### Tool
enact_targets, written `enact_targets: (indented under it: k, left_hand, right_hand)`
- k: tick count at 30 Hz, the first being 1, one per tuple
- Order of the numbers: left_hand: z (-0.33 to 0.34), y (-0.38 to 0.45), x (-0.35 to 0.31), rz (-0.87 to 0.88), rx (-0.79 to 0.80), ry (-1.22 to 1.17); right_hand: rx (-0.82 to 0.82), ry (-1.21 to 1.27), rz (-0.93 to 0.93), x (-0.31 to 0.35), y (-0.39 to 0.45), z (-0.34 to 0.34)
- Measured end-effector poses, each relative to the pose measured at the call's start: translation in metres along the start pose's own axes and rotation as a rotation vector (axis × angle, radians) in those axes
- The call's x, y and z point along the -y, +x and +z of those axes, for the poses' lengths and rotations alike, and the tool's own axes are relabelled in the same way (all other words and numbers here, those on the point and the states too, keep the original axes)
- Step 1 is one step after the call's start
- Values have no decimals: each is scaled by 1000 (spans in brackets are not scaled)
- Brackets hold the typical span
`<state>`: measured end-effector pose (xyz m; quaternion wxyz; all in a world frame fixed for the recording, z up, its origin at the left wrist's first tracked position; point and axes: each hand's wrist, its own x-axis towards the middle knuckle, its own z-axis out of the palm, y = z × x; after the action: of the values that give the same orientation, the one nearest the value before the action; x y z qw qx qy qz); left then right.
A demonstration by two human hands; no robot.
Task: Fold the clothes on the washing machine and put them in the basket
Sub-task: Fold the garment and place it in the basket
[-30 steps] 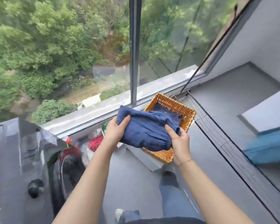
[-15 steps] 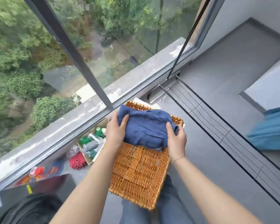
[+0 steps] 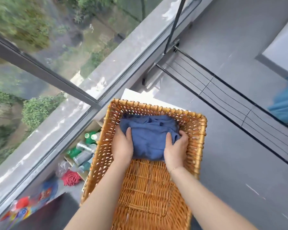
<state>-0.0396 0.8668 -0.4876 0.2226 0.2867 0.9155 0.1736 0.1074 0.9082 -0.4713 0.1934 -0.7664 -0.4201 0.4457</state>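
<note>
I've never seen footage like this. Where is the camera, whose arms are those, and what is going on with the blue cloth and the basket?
There is no machine here: a person wears one wide-angle camera on the head, looking forward and down, so the two bare arms reaching in from the bottom are the wearer's own. The left hand and the right hand each grip one side of a folded blue garment, fingers curled around its edges. The garment sits low in the far end of a woven wicker basket, whose near part is bare. Whether it already rests on the bottom I cannot tell. Beside the basket, along the window, lies an open box of bottles and a red bundle. The floor is grey.
</note>
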Motion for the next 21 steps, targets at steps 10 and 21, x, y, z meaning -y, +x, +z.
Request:
enact_targets:
  k: [10, 21]
  left_hand:
    - [7, -27, 13, 577, 249, 340]
    - [20, 0, 9, 476, 496, 506]
  right_hand:
    - [235, -800, -629, -3, -11, -2]
    - [491, -1033, -513, -6, 17, 2]
